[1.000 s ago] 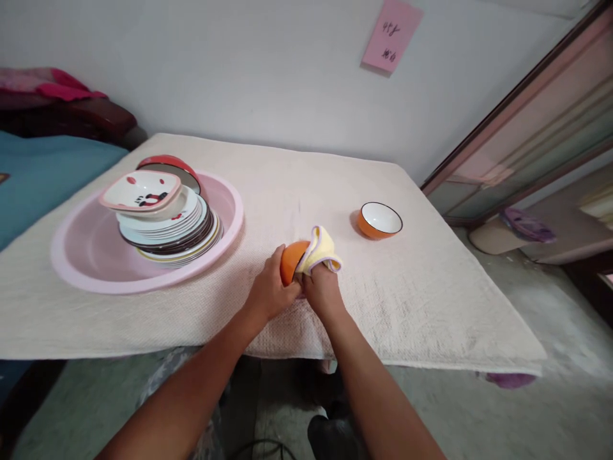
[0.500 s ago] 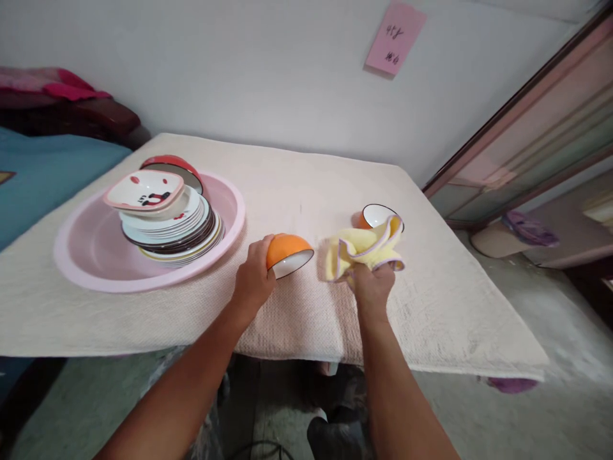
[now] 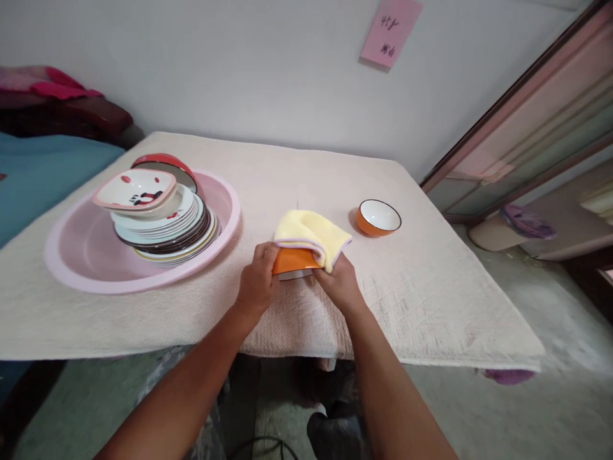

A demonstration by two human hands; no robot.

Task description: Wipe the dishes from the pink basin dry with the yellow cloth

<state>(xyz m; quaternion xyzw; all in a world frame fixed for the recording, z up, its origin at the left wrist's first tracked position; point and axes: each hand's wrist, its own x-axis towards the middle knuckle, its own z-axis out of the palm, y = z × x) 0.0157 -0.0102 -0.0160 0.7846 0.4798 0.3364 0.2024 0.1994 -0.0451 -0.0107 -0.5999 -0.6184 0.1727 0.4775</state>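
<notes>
While the left hand grips an orange bowl, tilted above the near side of the bench, the right hand grasps a yellow cloth draped over its outside.

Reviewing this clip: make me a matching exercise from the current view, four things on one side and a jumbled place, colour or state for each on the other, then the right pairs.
Column one
1. Cloth
2. Plates
3. Paper
4. Left hand

Column two
A. up on the wall, with handwriting on it
B. gripping the tilted orange bowl
C. yellow, with a purple edge
D. stacked in the pink basin

Right pairs: 1-C, 2-D, 3-A, 4-B
</notes>
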